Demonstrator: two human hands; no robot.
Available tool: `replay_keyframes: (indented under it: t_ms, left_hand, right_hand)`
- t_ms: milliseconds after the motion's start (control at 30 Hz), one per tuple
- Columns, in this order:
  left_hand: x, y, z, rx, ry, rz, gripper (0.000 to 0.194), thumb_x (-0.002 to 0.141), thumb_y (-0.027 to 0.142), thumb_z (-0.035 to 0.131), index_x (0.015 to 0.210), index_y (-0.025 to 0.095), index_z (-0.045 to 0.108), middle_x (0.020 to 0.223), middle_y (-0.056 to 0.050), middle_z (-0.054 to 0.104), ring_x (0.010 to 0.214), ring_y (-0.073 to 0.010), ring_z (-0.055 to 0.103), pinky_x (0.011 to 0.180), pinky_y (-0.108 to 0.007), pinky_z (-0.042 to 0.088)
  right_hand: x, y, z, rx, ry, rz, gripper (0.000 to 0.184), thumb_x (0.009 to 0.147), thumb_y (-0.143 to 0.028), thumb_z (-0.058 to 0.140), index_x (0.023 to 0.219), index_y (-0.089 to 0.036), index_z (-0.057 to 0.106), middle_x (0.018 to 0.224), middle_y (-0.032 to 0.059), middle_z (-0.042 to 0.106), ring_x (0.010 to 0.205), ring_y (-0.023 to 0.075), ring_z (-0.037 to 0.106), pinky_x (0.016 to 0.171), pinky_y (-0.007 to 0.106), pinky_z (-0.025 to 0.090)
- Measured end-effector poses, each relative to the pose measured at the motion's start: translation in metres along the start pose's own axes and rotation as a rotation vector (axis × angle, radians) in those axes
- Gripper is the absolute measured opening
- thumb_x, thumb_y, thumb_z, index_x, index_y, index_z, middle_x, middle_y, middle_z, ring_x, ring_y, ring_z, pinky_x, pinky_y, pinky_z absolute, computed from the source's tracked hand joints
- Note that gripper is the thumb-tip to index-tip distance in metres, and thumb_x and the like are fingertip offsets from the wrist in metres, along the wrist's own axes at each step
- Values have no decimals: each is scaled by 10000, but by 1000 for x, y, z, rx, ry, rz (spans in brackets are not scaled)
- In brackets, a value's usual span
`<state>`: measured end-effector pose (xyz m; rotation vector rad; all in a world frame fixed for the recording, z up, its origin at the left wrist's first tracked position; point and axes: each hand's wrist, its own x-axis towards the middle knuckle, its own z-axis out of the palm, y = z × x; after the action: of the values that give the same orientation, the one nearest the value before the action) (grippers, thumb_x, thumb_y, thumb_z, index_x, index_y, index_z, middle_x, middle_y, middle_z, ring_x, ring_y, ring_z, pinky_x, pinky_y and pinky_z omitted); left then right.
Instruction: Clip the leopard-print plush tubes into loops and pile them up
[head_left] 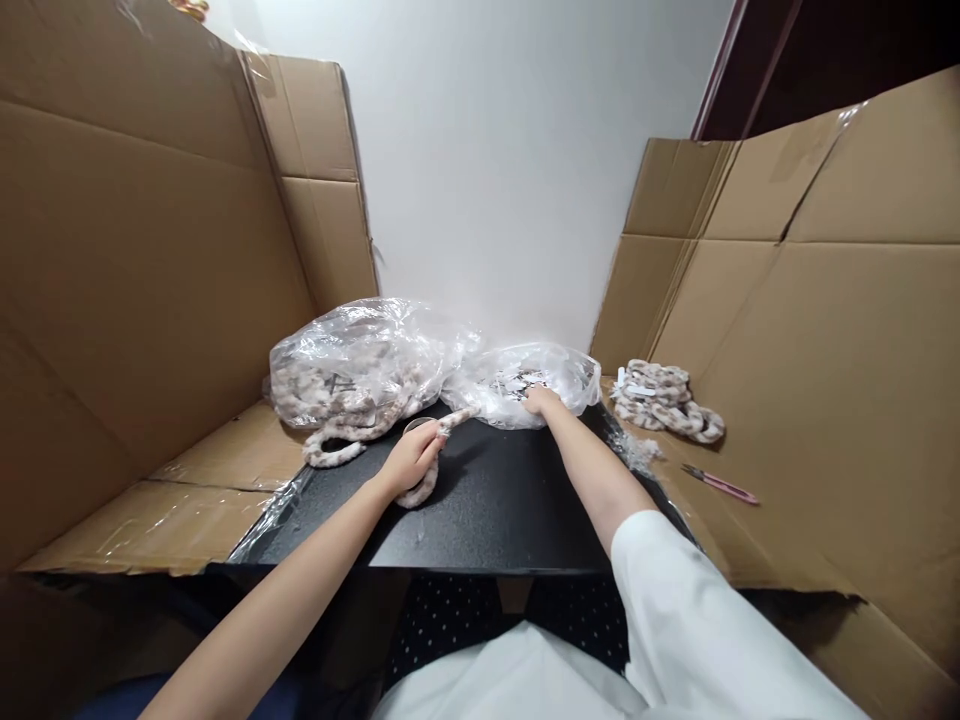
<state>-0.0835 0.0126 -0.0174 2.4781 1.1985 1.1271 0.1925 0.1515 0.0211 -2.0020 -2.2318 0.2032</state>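
Observation:
My left hand (pixel 411 458) is closed around a fluffy white-and-brown spotted plush strip (pixel 421 490). One end of the strip points up to the right, and the rest curls below the hand over the black tabletop (pixel 487 500). My right hand (pixel 538 399) reaches into a clear plastic bag (pixel 577 375) that holds small white and dark pieces. Its fingertips are hidden among them, so their grip does not show. Left of that bag lies a bigger clear plastic bag (pixel 367 325) full of the same plush, with another plush strip (pixel 334 457) curling out at its front.
A pile of spotted plush strips (pixel 660 395) with white tags lies on the right cardboard. Nearby are a pink-handled cutter (pixel 724 487) and crumpled clear plastic (pixel 641 452). Tall cardboard walls (pixel 135 250) enclose the table's left and right sides, with a white wall (pixel 510 180) behind.

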Motion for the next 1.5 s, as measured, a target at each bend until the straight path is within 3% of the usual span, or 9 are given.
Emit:
replay_keyframes:
  t_ms: [167,300,400,533,667,833,1000,1333,1500]
  left_hand:
    - [3,6,3,18,-63,30,353,978,382,324,725,178,461,769,-24,501,747,-157,475,719,-281,391]
    - [6,12,4,53,-158,77,357,982,373,322,729,176,479,798,-35,506,787,-171,497,744,-294,405]
    - [13,16,8,77,-232,121,358,984,365,325,750,172,515,831,-51,525,813,-181,508,759,-300,415]
    - [33,21,23,49,-307,176,322,968,347,365,805,169,579,967,-84,566,907,-197,530,838,-321,430]
    - [58,31,46,-76,-343,209,320,937,389,409,814,173,610,1113,-97,563,1030,-213,530,955,-340,410]
    - [75,40,69,-273,-218,-81,408,929,473,340,731,169,526,704,-15,525,716,-159,502,745,-291,446]
    - [63,40,79,-451,-187,-196,316,902,425,346,752,178,475,616,24,431,611,-131,417,619,-257,380]
    - [53,45,81,-534,-138,-242,181,899,342,440,809,201,373,656,38,463,617,-118,434,642,-269,376]
    - [50,48,80,-613,-149,-210,252,924,328,444,1105,176,357,661,54,505,628,-126,494,677,-284,404]
  right_hand:
    - [1,6,4,106,-20,82,123,770,-217,702,882,-168,702,1041,112,702,1015,255,646,877,364,494]
    - [-3,10,-4,278,158,109,42,749,-179,640,727,-193,673,949,95,725,1071,281,623,923,384,460]
    - [-5,16,-17,460,346,122,125,829,-225,521,815,-182,637,991,116,708,1079,262,619,914,372,471]
    - [-13,25,-36,724,489,101,237,922,-342,348,1011,-193,509,911,73,683,830,185,689,691,291,537]
    - [-45,27,-28,1087,442,-10,268,870,-502,452,942,-246,416,695,-37,609,523,139,643,461,222,474]
    - [-91,16,16,1488,284,-143,399,724,-532,650,828,-254,383,640,-60,611,542,150,654,513,255,528]
    - [-107,-1,42,1479,253,-208,411,704,-562,661,782,-248,407,768,-9,688,671,175,689,638,311,568]
    - [-124,-12,52,1391,235,-300,342,780,-558,590,775,-220,539,932,63,729,937,218,681,838,362,549]
    - [-120,-10,56,1377,281,-235,317,751,-520,626,804,-208,616,869,59,733,892,221,693,882,389,537]
